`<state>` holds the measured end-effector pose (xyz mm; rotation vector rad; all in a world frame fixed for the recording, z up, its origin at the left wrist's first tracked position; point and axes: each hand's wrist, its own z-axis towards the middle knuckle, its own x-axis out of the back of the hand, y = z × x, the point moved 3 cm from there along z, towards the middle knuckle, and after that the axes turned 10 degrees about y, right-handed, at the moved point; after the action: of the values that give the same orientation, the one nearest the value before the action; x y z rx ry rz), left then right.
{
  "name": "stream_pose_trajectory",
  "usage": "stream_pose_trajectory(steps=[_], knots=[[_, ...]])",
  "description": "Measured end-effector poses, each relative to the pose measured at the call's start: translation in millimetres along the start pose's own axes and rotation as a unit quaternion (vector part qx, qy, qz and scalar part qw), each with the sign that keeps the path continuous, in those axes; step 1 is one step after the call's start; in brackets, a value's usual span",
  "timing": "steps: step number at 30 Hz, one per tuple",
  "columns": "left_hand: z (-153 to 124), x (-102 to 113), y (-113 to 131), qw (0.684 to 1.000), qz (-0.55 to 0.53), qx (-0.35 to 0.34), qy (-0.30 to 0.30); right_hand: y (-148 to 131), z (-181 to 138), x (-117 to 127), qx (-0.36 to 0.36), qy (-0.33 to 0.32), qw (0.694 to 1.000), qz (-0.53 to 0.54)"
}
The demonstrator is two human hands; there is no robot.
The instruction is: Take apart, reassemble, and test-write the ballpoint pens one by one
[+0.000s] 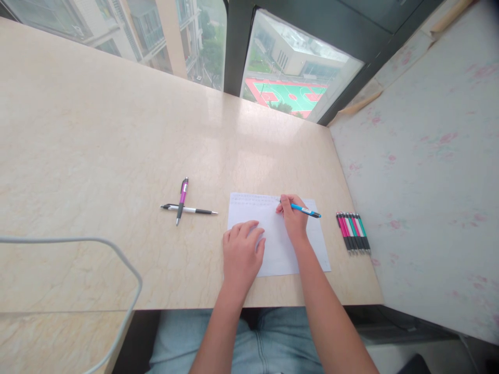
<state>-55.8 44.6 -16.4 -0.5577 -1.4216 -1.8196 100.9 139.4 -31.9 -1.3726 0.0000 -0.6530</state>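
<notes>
A white sheet of paper lies on the table in front of me, with rows of small handwriting along its top. My right hand is closed around a blue pen, its tip at the written lines near the top of the sheet. The pen slants, its back end pointing right. My left hand rests on the left part of the paper, palm down with fingers spread, holding nothing. Left of the paper, a purple pen lies crossed over a white and black pen.
Several pink, white and green pens lie in a row at the right, beside the flower-patterned wall. A grey cable curves across the left of the marble-look table. Windows stand behind.
</notes>
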Motion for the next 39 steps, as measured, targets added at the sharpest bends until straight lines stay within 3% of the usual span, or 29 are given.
stream_pose_trajectory(steps=[10, 18, 39], knots=[[-0.1, 0.8, -0.3, 1.0, -0.005, -0.005, -0.002, 6.0, 6.5, -5.5, 0.0, -0.007, 0.999, -0.044], [0.2, 0.7, 0.3, 1.0, -0.005, -0.002, 0.002, 2.3, 9.9, -5.6, 0.082, -0.016, 0.992, -0.097], [-0.3, -1.0, -1.4, 1.0, -0.008, -0.008, 0.009, 3.2, 8.1, -3.3, 0.08, 0.007, 0.992, -0.101]])
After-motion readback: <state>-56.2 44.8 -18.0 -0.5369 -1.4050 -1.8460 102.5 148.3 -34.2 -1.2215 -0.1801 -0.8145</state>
